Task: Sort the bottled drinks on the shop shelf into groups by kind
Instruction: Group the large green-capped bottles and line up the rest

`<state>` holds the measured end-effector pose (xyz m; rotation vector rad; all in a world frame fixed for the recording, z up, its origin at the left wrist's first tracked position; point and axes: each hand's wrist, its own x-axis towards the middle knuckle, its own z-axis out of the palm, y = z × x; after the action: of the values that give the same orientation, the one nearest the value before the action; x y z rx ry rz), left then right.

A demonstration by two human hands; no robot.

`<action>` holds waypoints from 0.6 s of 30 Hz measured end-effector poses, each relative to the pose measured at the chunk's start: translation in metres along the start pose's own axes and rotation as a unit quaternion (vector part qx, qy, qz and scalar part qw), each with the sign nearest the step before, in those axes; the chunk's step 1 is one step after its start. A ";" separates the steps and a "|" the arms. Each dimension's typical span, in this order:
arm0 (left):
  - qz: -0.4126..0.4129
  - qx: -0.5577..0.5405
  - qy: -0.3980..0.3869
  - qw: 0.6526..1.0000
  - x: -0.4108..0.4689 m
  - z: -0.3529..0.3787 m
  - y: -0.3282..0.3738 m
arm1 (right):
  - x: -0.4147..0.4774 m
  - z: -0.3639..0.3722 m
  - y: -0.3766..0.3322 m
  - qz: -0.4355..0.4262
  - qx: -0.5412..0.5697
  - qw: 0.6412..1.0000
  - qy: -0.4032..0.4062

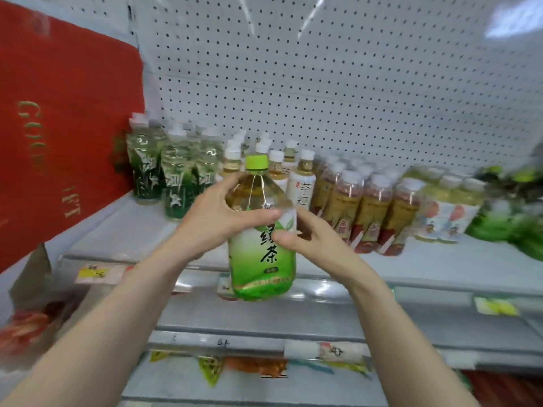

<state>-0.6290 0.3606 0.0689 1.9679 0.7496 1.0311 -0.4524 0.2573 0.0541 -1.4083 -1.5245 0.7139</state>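
A large green tea bottle point(262, 254) with a lime-green cap is held upright in the air in front of the shelf point(205, 248). My left hand point(217, 212) grips its shoulder from the left. My right hand point(308, 239) holds its label from the right, thumb on the front. On the shelf behind stand groups of bottles: dark-green-labelled ones point(158, 171) at left, white-labelled tea bottles point(301, 183) in the middle, red-and-gold-labelled ones point(370, 212), then pale bottles with picture labels point(446, 212). Blurred green bottles point(511, 221) are at far right.
A red bag point(58, 136) with gold lettering leans at the shelf's left end. White pegboard point(352, 83) backs the shelf. Price tags point(97, 274) line the shelf's front rail. Lower shelves point(264, 318) hold packaged snacks point(252, 365). Bare shelf surface lies at front left.
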 end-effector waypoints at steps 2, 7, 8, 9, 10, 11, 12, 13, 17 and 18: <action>-0.001 0.015 -0.035 0.999 0.002 0.045 0.014 | -0.029 -0.039 0.010 0.034 -0.002 0.999 0.007; 0.033 -0.020 -0.114 0.993 0.011 0.173 0.061 | -0.101 -0.145 0.045 0.098 -0.093 0.984 0.114; 0.049 -0.021 -0.124 0.991 0.014 0.199 0.072 | -0.116 -0.166 0.051 0.100 -0.101 0.982 0.127; 0.063 -0.014 -0.135 0.989 0.019 0.224 0.083 | -0.131 -0.187 0.056 0.102 -0.101 0.979 0.142; 0.076 -0.011 -0.147 0.986 0.022 0.249 0.096 | -0.146 -0.207 0.061 0.102 -0.099 0.976 0.163; 0.085 -0.011 -0.164 0.983 0.026 0.272 0.107 | -0.161 -0.227 0.067 0.101 -0.092 0.973 0.185; 0.092 -0.015 -0.182 0.979 0.030 0.294 0.117 | -0.176 -0.246 0.072 0.099 -0.088 0.970 0.204; 0.102 -0.021 -0.199 0.974 0.034 0.314 0.126 | -0.188 -0.264 0.078 0.099 -0.087 0.965 0.227; 0.139 -0.018 -0.183 0.973 0.060 0.384 0.139 | -0.227 -0.331 0.103 0.131 -0.125 0.928 0.325; 0.147 0.000 -0.156 0.977 0.068 0.399 0.138 | -0.232 -0.346 0.106 0.137 -0.129 0.920 0.344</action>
<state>-0.2339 0.1962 0.0641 2.2160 0.2913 0.8533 -0.1118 -0.0055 0.0508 -1.8429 -0.8889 0.1261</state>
